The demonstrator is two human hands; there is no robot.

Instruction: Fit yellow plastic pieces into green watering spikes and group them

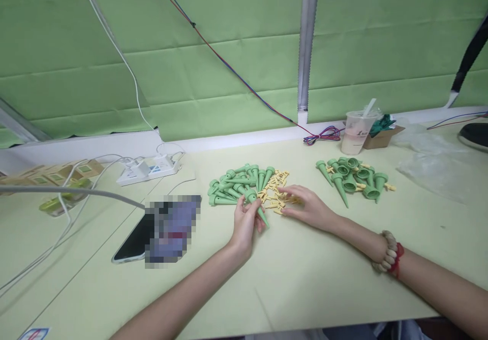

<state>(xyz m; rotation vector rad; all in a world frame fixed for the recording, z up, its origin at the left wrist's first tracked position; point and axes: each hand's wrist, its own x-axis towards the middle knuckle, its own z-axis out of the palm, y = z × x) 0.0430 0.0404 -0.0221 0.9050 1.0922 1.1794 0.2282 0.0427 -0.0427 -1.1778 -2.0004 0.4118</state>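
My left hand (246,222) is closed around a green plastic watering spike (262,215), whose pointed end slants down toward me. My right hand (305,205) reaches over a heap of small yellow plastic valves (275,186), thumb and fingers apart. Some of the yellow pieces lie under and between its fingers. Left of that heap, touching it, is a pile of green spikes (232,183). Farther right lies a second group of green spikes (348,175), several with yellow pieces at their ends.
A plastic drink cup (355,135) with a straw stands at the back beside a small cardboard box (383,137). Clear plastic bags (434,170) lie at right. On the left are a phone (133,241), a white power strip (148,171), loose cables and small boxes (57,172).
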